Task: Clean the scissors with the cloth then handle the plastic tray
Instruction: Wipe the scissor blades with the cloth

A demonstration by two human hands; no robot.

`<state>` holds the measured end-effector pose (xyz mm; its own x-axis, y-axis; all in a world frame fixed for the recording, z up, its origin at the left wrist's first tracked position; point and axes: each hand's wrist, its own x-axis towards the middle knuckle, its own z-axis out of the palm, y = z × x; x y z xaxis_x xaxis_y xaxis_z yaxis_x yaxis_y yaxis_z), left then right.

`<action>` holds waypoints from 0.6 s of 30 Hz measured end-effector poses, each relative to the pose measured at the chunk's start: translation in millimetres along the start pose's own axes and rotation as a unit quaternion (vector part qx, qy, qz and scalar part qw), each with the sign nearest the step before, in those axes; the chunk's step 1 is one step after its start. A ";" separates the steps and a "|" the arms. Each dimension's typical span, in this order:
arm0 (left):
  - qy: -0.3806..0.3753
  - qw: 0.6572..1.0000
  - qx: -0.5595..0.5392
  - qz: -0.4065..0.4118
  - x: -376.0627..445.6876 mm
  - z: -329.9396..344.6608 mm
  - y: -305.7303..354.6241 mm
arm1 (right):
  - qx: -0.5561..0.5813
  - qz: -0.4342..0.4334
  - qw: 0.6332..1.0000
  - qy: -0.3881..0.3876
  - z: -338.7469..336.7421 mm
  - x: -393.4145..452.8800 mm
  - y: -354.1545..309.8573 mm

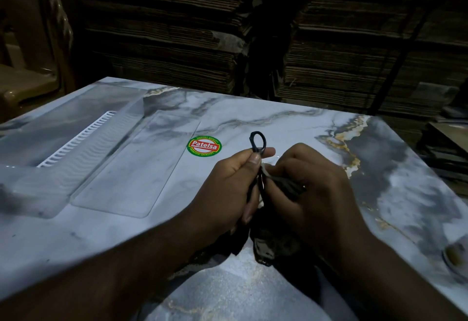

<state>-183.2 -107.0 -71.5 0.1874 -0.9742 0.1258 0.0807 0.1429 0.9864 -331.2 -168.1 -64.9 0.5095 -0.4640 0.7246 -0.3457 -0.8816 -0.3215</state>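
Black-handled scissors [257, 158] gripped in my left hand [228, 186]; my right hand [311, 184] pinches the dark cloth [283, 189] around them. Hidden blades could nick fingers; clear plastic tray [76, 148] waits left on the tabletop [278, 123].

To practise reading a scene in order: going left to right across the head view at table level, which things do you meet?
White slotted strip → clear plastic tray → round Patelsa sticker → left hand holding the scissors → right hand gripping the cloth.
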 end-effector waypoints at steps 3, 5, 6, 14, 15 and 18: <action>0.003 1.000 0.004 0.002 1.8 -2.3 -1.3 | -0.007 0.027 1.000 -0.001 2.3 3.5 3.3; -0.004 1.000 0.011 0.006 2.9 -1.3 -1.9 | -0.012 0.077 0.997 0.018 0.7 5.5 8.0; -0.010 1.000 0.018 0.006 3.1 -0.3 -2.3 | -0.017 0.096 0.995 0.028 -0.8 6.0 9.6; 0.012 1.000 -0.008 0.003 6.9 -0.8 -1.5 | -0.005 0.053 0.998 0.019 6.5 1.7 -5.3; 0.013 1.000 -0.005 0.002 7.5 -1.4 -1.3 | -0.004 0.058 0.998 0.022 6.5 3.5 -1.9; 0.009 1.000 0.007 -0.001 9.0 -0.2 -2.7 | -0.022 0.106 0.993 0.042 3.1 7.7 13.8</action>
<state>-181.6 -116.1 -73.1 0.2049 -0.9711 0.1223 0.0679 0.1387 0.9880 -329.6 -184.1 -65.7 0.3543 -0.6287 0.6923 -0.4731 -0.7591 -0.4473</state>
